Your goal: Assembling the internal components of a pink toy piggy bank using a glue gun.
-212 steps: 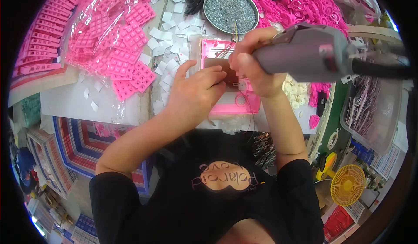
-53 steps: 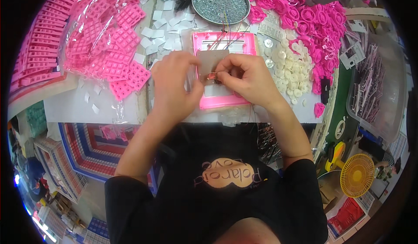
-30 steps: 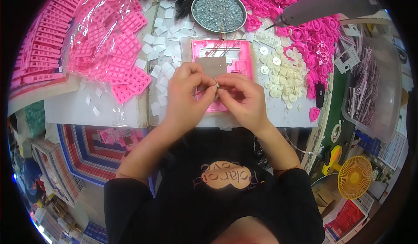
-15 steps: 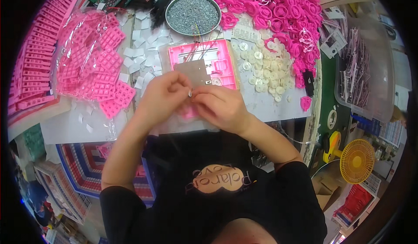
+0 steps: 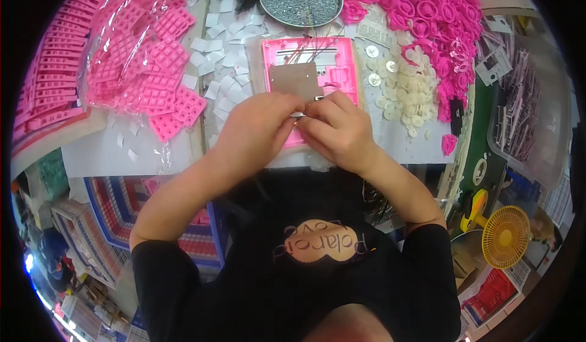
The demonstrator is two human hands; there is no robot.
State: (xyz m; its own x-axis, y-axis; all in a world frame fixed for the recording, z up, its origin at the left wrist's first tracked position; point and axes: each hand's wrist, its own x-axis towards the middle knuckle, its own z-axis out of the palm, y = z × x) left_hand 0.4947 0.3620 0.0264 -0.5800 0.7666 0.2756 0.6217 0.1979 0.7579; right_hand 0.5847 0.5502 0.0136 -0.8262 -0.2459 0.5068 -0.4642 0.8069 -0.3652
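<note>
A pink plastic casing [image 5: 346, 49] lies on the table in front of me, on clear plastic wrapping. On it rests a flat brown board [image 5: 293, 80], with thin wires running from the casing's upper part toward the metal dish. My left hand [image 5: 256, 127] is closed in a pinch at the board's near edge, holding a small white piece [image 5: 297, 115]. Beside it my right hand [image 5: 343, 133] has its fingers bent and pressed together near the same piece, close to the board's lower right corner. Whatever sits between the right fingertips is hidden.
A round dish [image 5: 300, 0] of small metal screws stands beyond the casing. Bagged pink keypads [image 5: 131, 55] and white paper squares [image 5: 207, 55] lie left. White discs [image 5: 409, 91], pink rings [image 5: 427, 18] and a clear bin [image 5: 531, 110] are at right. A yellow fan [image 5: 505, 237] stands lower right.
The whole view has shifted, so the table appears farther up and right. The white piece has turned flatter between the fingertips. My right fingers have come nearer the board's corner.
</note>
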